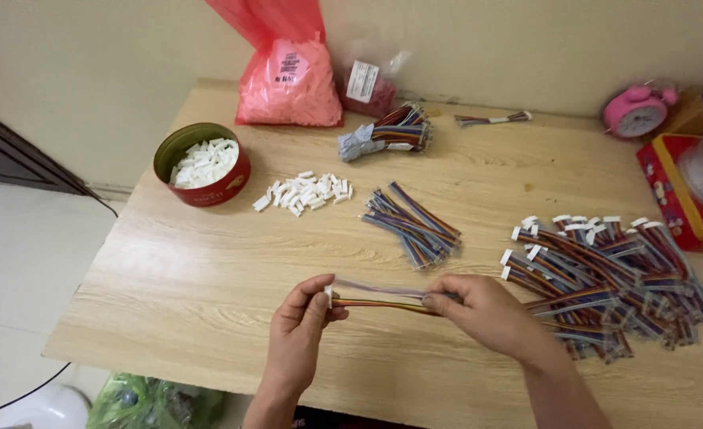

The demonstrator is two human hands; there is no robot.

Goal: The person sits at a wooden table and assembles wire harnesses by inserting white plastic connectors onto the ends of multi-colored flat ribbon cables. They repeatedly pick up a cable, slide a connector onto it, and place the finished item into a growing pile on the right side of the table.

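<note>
the left hand (302,314) pinches the white connector (329,295) at one end of a multicoloured ribbon cable (379,295), while the right hand (478,311) has its grip on the cable's other end, holding it stretched level just above the wooden bench (200,278). right of the hands lies a big heap of cables with white connectors (606,274). a smaller bundle of bare cables (413,224) lies behind the hands. further back sit a small pile of loose white connectors (304,191), a red round tin (202,164) filled with them, a pink plastic bag (289,79), and a pink alarm clock (637,111).
</note>
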